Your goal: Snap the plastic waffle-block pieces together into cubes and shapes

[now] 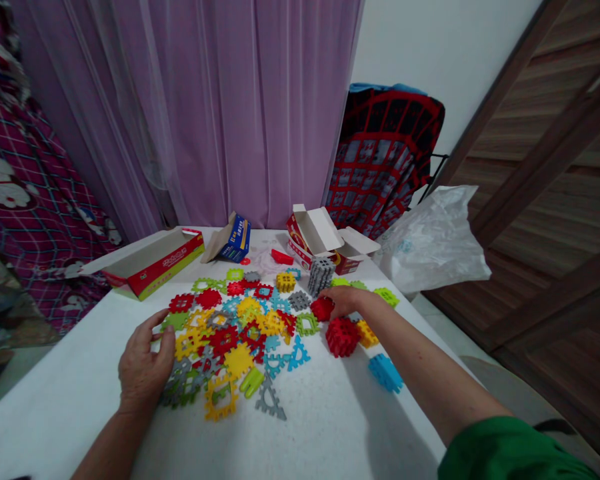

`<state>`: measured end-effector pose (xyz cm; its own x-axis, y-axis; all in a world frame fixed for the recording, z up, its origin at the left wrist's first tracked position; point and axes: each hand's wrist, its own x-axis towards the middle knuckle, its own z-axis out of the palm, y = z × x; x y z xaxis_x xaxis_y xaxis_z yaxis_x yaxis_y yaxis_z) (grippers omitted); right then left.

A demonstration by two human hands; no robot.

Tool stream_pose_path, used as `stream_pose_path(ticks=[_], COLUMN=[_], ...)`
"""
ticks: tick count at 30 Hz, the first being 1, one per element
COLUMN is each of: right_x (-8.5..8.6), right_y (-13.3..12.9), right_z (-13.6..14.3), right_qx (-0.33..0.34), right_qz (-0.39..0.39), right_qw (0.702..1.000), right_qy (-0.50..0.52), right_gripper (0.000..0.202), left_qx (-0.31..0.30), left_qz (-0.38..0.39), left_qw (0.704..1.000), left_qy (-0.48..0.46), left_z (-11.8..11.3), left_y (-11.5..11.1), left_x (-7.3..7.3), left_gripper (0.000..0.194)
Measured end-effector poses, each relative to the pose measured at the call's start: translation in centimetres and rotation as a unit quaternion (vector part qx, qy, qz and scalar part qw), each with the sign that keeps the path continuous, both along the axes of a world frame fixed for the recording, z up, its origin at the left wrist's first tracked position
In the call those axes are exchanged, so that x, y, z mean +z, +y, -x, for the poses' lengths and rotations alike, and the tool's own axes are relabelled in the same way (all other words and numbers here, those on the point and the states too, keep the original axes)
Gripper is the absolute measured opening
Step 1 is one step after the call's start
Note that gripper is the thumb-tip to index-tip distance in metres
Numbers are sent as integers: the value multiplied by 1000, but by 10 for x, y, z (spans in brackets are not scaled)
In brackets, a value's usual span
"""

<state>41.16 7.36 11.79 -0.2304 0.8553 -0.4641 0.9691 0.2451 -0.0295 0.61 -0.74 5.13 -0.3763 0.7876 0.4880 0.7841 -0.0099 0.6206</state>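
A loose pile of toothed plastic building pieces [239, 361] in red, yellow, grey, blue and green spreads over the white table. At the pile's left edge, my left hand [147, 360] rests with thumb and fingers apart, beside a green piece [176, 321]. My right hand [344, 300] reaches right of the pile, its fingertips closed on a red toothed piece [322, 309]. Just behind it stands a tall grey stack [321, 276]. Nearer to me are a red stack [343, 337], a yellow stack [367, 333] partly behind my forearm, and a blue stack [385, 373].
Open cardboard boxes line the back: a long red one [167, 267], a blue one [237, 238] and a red-and-white one [300, 237]. A white plastic bag [433, 240] hangs at the right edge. Purple curtains [240, 113] hang behind the table [320, 427].
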Motion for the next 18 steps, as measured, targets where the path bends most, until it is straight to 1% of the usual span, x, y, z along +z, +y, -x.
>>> stream_pose_path(ticks=[6, 10, 18], right_x=[-3, -2, 1], right_y=[0, 0, -2], right_z=[1, 2, 4], right_qx=[-9, -5, -5], right_qz=[-1, -2, -5], right_qw=[1000, 1000, 1000], right_qy=[2, -3, -11], right_gripper=[70, 72, 72], left_qx=[3, 1, 1], left_qz=[-5, 4, 2], left_qw=[1000, 1000, 1000], left_qy=[2, -2, -5], left_z=[1, 2, 0], left_y=[1, 2, 0], left_x=[-2, -3, 1], left_gripper=[34, 35, 34])
